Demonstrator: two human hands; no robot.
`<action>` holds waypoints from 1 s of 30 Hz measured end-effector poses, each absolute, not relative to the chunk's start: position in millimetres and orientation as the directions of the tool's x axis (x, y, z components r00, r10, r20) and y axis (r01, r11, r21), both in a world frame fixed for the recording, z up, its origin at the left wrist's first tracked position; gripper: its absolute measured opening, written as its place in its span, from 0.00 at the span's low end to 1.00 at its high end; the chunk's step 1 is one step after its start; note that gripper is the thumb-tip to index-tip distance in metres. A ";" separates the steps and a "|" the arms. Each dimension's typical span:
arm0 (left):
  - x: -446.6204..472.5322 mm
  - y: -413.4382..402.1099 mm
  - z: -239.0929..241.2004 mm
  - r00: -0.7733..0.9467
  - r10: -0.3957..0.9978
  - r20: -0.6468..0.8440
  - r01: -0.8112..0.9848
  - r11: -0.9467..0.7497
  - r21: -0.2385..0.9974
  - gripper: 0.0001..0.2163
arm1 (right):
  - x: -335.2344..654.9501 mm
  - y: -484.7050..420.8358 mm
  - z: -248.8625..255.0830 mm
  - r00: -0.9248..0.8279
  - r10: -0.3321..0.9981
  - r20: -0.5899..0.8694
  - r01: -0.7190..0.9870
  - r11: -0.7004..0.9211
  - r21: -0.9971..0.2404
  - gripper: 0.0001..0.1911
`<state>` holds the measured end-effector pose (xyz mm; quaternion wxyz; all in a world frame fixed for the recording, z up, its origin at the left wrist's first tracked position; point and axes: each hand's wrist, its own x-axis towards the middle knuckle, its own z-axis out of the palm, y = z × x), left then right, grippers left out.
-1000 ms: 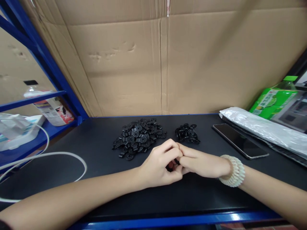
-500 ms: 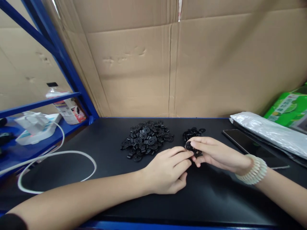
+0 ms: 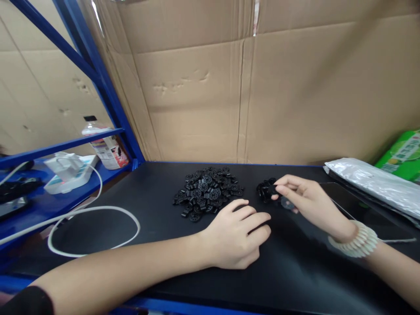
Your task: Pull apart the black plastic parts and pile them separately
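Note:
My left hand (image 3: 238,234) hovers over or rests on the black table, palm down. Its fingers are loosely curved and apart, and I see nothing in them. Just beyond it lies a large heap of small black plastic parts (image 3: 206,192), with round ends full of holes. My right hand (image 3: 305,199), a coiled pale band on its wrist, pinches a black plastic part (image 3: 273,189) between thumb and forefinger. A dark grey disc (image 3: 287,203) shows by its lower fingers. Right at those fingertips is a smaller pile of black parts (image 3: 264,189), partly hidden by the hand.
A phone (image 3: 341,199) and a silvery plastic bag (image 3: 367,175) lie on the right, with a green package (image 3: 402,153) behind. A white cable (image 3: 138,223) loops at left. A blue shelf holds a bottle (image 3: 110,151) and a power strip (image 3: 72,177). Cardboard (image 3: 197,109) stands behind.
My hands were together over a black part; now they are apart. The left fingers have opened, and the right hand has turned toward the small pile. The view has shifted slightly left.

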<state>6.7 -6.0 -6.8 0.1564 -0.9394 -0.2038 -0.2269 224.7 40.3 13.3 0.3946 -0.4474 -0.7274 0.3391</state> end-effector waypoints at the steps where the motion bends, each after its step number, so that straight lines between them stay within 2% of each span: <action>1: 5.7 -6.4 -3.7 0.810 0.353 0.468 0.490 -0.846 -0.210 0.13 | 230.5 45.2 13.9 -0.253 0.892 0.375 0.473 0.452 -0.756 0.12; 3: 2.6 -6.2 5.3 0.777 0.470 0.418 0.590 -0.776 -0.224 0.11 | 242.2 56.2 13.6 -0.259 0.807 0.531 0.621 0.560 -0.548 0.10; 6: -4.6 -3.0 23.3 0.664 0.652 0.365 0.746 -0.612 -0.263 0.08 | 253.4 71.1 9.0 -0.335 0.751 0.568 0.694 0.605 -0.390 0.11; 8: -10.8 0.5 33.9 0.558 0.750 0.355 0.829 -0.485 -0.277 0.07 | 254.9 77.0 4.8 -0.373 0.732 0.570 0.695 0.628 -0.350 0.12; 11: -20.0 6.9 41.5 0.424 0.848 0.319 0.902 -0.363 -0.234 0.07 | 251.2 78.3 1.0 -0.420 0.706 0.570 0.672 0.664 -0.328 0.12; 18: -31.1 20.0 37.5 0.446 0.843 0.301 0.895 -0.424 -0.139 0.04 | 244.3 65.0 7.7 -0.363 0.687 0.630 0.670 0.662 -0.336 0.14; 21: -28.0 21.0 34.2 0.483 0.788 0.382 0.868 -0.488 -0.090 0.05 | 240.4 56.6 12.1 -0.288 0.716 0.636 0.642 0.637 -0.426 0.13; 24: -17.1 15.4 24.1 0.529 0.642 0.554 0.710 -0.693 0.125 0.06 | 229.5 43.2 14.7 -0.262 0.835 0.484 0.528 0.543 -0.653 0.11; 27: -1.3 3.8 9.6 0.486 0.587 0.648 0.425 -0.806 0.411 0.07 | 213.4 27.2 13.1 -0.423 0.886 0.193 0.335 0.351 -0.874 0.13; 30: 11.5 -7.5 -1.3 0.409 0.663 0.626 0.250 -0.742 0.622 0.09 | 199.6 14.6 8.7 -0.637 0.771 -0.022 0.056 0.017 -0.998 0.16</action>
